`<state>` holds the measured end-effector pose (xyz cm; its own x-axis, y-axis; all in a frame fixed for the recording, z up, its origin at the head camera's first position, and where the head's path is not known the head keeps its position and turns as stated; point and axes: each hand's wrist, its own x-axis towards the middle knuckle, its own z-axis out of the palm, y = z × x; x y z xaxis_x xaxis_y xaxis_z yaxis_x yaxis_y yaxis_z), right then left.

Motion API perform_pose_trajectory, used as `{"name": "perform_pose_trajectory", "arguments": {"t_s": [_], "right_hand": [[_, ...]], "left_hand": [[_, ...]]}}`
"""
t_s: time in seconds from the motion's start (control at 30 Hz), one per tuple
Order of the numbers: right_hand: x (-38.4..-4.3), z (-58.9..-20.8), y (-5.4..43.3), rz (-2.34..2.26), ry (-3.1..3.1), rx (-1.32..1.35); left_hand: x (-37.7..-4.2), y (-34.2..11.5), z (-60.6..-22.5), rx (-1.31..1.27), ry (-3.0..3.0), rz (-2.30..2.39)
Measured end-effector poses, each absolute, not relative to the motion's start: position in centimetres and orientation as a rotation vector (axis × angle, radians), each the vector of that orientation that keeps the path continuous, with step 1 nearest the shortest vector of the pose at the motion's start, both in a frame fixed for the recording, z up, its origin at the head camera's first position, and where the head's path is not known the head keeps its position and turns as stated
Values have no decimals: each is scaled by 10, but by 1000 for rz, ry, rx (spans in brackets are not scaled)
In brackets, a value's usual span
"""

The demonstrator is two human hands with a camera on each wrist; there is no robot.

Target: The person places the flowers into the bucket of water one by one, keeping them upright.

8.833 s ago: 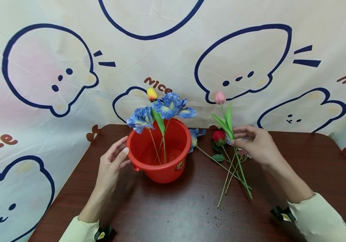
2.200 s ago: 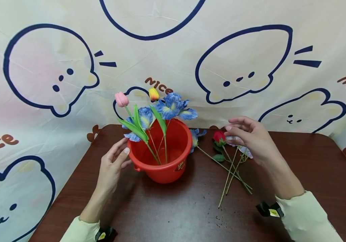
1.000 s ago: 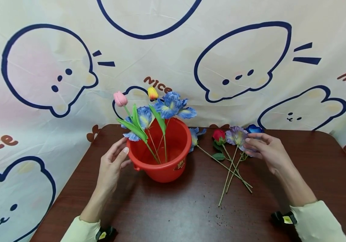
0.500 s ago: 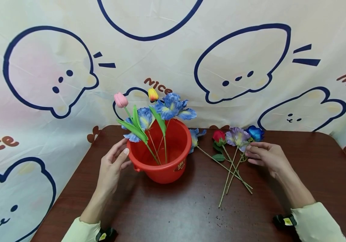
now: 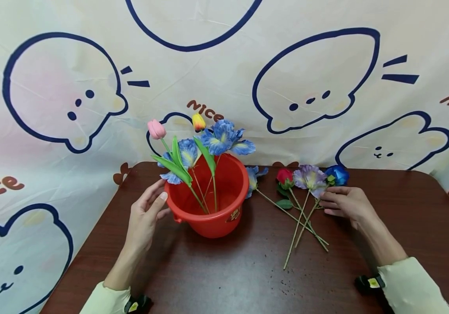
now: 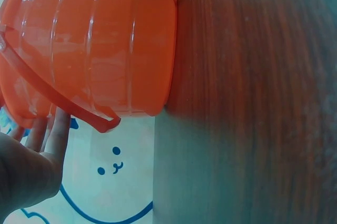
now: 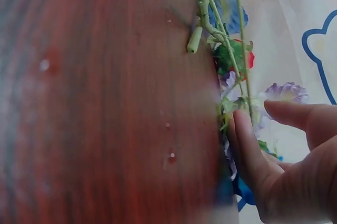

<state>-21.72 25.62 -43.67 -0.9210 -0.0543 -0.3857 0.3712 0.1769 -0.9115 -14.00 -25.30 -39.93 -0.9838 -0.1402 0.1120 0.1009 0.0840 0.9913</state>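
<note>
Head view, clock centred on the purple flower (image 5: 307,178), which lies towards the far edge of the dark table (image 5: 177,274). Right hand (image 5: 347,206) at 4 o'clock, fingertips by the stems just below the bloom. Hand part-open: fingers fairly straight, gap between them and the thumb in the right wrist view, stems at that gap, nothing clasped. Blue rose (image 5: 339,175) close at 3, red rose (image 5: 285,176) close at 9. Stems (image 5: 288,258) cross towards 6. A loose blue flower (image 5: 251,181) farther out at 9, just beside the red bucket (image 5: 204,229).

Bucket upright, well apart from the purple bloom. Left hand (image 5: 143,218) at bucket's 9, open, fingers extended and touching its outside near the rim. Taking bucket as centre: pink tulip (image 5: 156,129) between 10 and 11, blue iris (image 5: 189,151) at 11, yellow-and-red tulip (image 5: 198,122) at 12, larger blue bloom (image 5: 221,138) towards 1. Cartoon-print backdrop (image 5: 208,74) beyond, at 12.
</note>
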Motion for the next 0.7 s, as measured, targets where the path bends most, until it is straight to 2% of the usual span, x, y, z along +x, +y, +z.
{"name": "perform_pose_trajectory", "arguments": {"t_s": [0.4, 0.7], "right_hand": [[-220, -440, 255, -1762, 2170, 354], [-212, -427, 261, -1808, 2288, 319]], "left_hand": [[-140, -253, -399, 37, -2178, -2017], [-141, -253, -400, 39, -2174, -2021]]}}
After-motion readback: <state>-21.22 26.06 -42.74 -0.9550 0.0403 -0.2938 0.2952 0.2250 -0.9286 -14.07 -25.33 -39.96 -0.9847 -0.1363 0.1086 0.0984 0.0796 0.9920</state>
